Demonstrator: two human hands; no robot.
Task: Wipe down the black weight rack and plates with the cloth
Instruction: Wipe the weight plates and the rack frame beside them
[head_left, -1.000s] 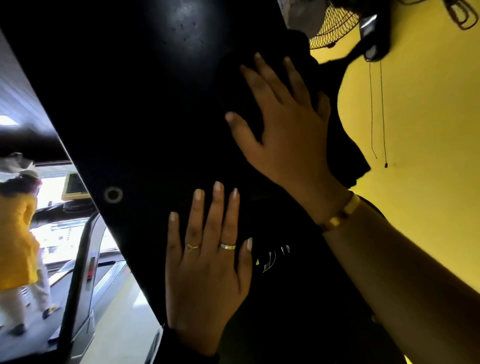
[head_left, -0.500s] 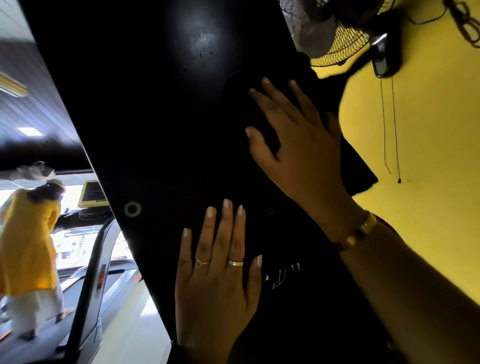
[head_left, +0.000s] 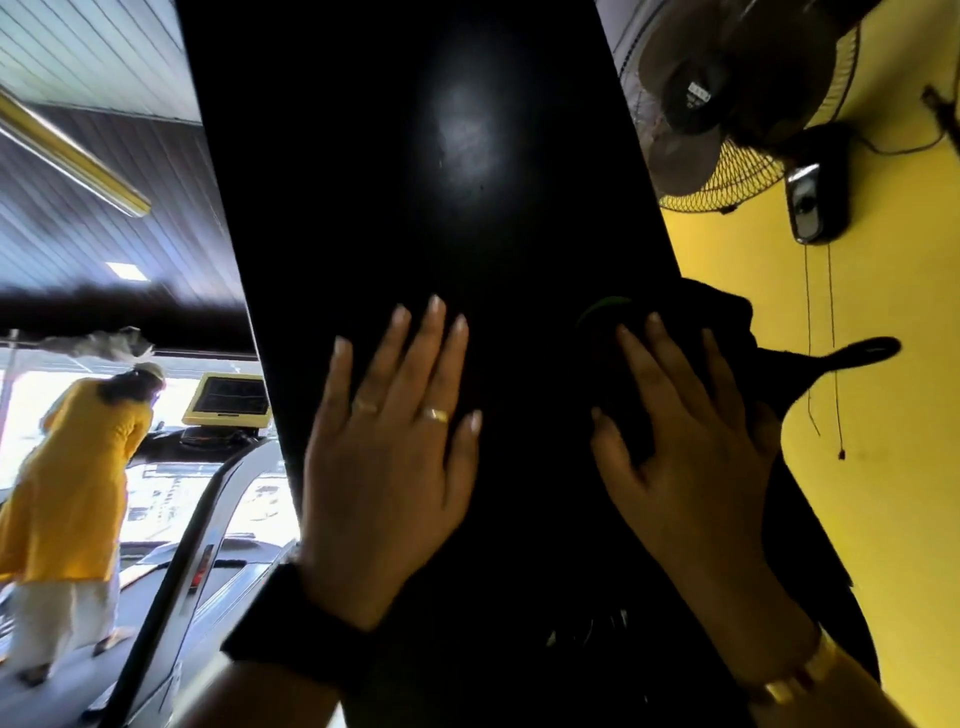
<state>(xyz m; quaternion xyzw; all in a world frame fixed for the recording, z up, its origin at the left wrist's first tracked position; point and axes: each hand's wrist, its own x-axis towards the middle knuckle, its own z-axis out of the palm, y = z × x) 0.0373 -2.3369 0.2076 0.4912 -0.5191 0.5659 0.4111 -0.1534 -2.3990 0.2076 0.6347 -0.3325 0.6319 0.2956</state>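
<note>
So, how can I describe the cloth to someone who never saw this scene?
Find the wide black rack in the middle. At its right edge, the right hand presses the cloth flat. It is black too, but one pointed corner sticks out over the yellow wall.

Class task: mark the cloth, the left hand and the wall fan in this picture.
cloth (head_left: 732, 327), head view, on its bunched upper fold.
left hand (head_left: 384, 483), head view, on the back of the hand.
wall fan (head_left: 685, 73), head view, on its dark motor housing.
</note>
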